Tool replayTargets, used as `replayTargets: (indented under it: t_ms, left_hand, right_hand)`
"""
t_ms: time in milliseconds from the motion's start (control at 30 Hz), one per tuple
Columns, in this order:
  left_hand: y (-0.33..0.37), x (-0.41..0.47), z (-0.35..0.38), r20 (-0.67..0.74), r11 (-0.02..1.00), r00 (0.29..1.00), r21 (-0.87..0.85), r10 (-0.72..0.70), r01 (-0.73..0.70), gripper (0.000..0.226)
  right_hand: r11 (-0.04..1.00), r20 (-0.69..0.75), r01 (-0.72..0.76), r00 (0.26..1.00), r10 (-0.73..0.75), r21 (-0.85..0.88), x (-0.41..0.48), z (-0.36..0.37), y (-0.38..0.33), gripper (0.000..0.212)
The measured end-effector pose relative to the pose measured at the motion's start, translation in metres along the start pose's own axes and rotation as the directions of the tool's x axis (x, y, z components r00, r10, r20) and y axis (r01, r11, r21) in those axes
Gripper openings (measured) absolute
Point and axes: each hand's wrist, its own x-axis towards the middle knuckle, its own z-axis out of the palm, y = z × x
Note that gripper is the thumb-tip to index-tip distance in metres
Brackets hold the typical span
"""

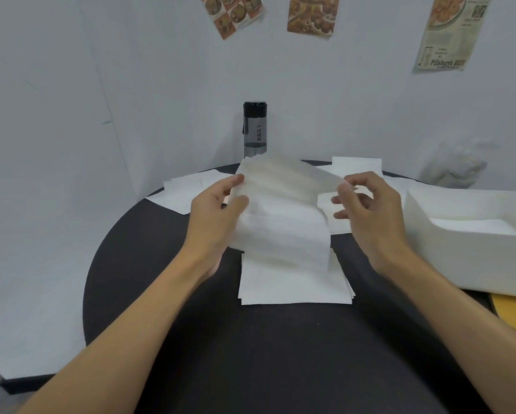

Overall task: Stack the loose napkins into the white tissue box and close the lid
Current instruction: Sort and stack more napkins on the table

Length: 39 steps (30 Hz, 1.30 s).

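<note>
A bundle (280, 216) of white napkins was held up at the centre of the frame, blurred. Its lower edge hung over a flat stack (292, 285) of napkins that lay just below it on the dark round table (250, 354). The left hand (215, 216) gripped the bundle's left edge, with the thumb on the front and the fingers curled behind. The right hand (367, 210) was at the bundle's upper right corner with its fingers loosely curled. Whether they pinched the corner or only touched it could not be told.

The box (460, 264) sat open on the table at the right edge of the frame, apart from the stack, with a white sheet showing inside. Loose napkins (188, 189) lay scattered left of centre at the table's far side, and more (357, 165) lay behind the right hand.

A yellow disc (513, 312) showed under the box's near corner. A dark bottle (255, 130) stood upright above the bundle, against the wall. A crumpled clear bag (454, 168) sat in the upper right. Three food prints (313, 13) hung along the top of the frame.
</note>
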Motion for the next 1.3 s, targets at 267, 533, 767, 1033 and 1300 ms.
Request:
replayTargets:
  t_ms: [267,533,767,1033,1300]
  left_hand:
    - [-0.008,0.003,-0.013,-0.065,0.951,0.996,0.304,0.068,-0.045,0.056]
    - [-0.024,0.016,-0.035,-0.161,0.908,0.986,0.418,0.050,0.022,0.020]
    - [-0.031,0.029,-0.062,-0.357,0.895,0.929,0.375,-0.102,0.242,0.042]
    - [-0.014,0.026,-0.057,-0.360,0.951,0.903,0.107,-0.235,0.290,0.029]
    - [0.017,0.002,-0.044,-0.330,0.986,0.930,0.011,0.161,-0.166,0.031]
  right_hand:
    - [0.998,-0.100,0.032,0.995,-0.026,0.056,0.002,-0.006,-0.003,0.020]
    - [0.994,-0.122,0.078,0.989,-0.087,-0.078,-0.001,-0.005,-0.001,0.025]
    - [0.979,0.001,0.114,0.993,-0.116,-0.167,-0.005,-0.004,0.000,0.025]
    - [0.945,0.265,0.067,0.964,0.021,-0.319,-0.013,-0.003,0.003,0.035]
    - [0.977,0.313,0.002,0.947,0.066,-0.212,-0.018,0.011,-0.008,0.017]
